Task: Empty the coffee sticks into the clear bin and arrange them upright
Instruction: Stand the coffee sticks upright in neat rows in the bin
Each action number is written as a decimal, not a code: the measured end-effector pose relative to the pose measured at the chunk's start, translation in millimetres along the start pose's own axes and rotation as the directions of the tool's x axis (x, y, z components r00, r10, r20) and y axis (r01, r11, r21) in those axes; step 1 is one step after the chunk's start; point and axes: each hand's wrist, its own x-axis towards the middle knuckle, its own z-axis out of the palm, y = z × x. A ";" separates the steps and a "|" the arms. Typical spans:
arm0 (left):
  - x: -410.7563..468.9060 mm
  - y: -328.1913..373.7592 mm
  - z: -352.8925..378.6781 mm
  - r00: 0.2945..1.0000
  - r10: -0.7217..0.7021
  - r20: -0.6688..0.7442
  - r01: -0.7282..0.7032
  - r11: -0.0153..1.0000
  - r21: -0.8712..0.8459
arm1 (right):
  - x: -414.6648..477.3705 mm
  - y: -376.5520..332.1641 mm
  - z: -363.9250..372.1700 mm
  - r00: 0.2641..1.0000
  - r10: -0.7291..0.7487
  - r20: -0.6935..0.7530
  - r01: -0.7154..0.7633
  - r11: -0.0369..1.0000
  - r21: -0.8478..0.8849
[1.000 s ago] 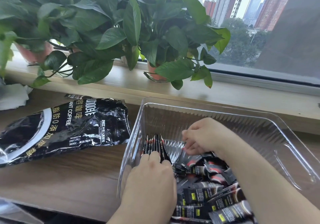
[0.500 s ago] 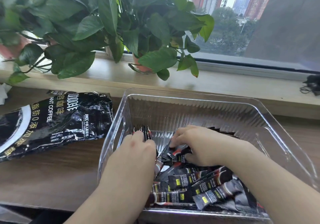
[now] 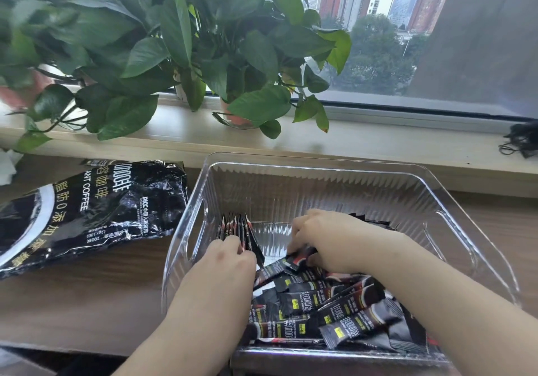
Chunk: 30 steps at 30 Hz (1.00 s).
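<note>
A clear ribbed plastic bin point(image 3: 329, 183) stands on the wooden desk. Several black coffee sticks point(image 3: 235, 227) stand upright against its left wall, and my left hand point(image 3: 224, 268) grips them from the near side. A loose heap of coffee sticks point(image 3: 334, 308) lies flat in the bin's near half. My right hand point(image 3: 329, 239) reaches into the heap with curled fingers and pinches one stick point(image 3: 300, 257). The black coffee bag point(image 3: 87, 206) lies flat on the desk to the left of the bin.
Potted green plants point(image 3: 180, 55) crowd the window sill point(image 3: 378, 145) behind the bin, leaves hanging over its far edge. A black tangle of cord point(image 3: 521, 142) lies on the sill at far right. White paper point(image 3: 7, 166) shows at far left.
My right hand has moved from the bin's bare middle down into the heap and taken hold of a stick. The left hand stays on the upright sticks. The camera shifted.
</note>
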 end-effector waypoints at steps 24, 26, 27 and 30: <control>23.2 2.3 10.3 0.986 0.050 -0.157 -0.062 0.995 -0.074 | -52.1 5.9 -18.4 0.850 0.407 -0.333 -0.155 0.799 0.581; 25.0 -0.3 14.1 0.988 0.046 -0.147 -0.053 0.998 -0.046 | -47.4 5.0 -26.3 0.798 0.495 -0.343 -0.157 0.722 0.674; 24.6 0.4 15.6 0.991 0.038 -0.130 -0.042 0.999 -0.029 | -43.8 3.9 -30.7 0.787 0.526 -0.323 -0.166 0.684 0.710; 23.5 1.4 18.0 0.997 0.049 -0.059 -0.046 0.998 0.051 | -28.8 -3.9 -42.3 0.796 0.574 -0.193 -0.237 0.588 0.773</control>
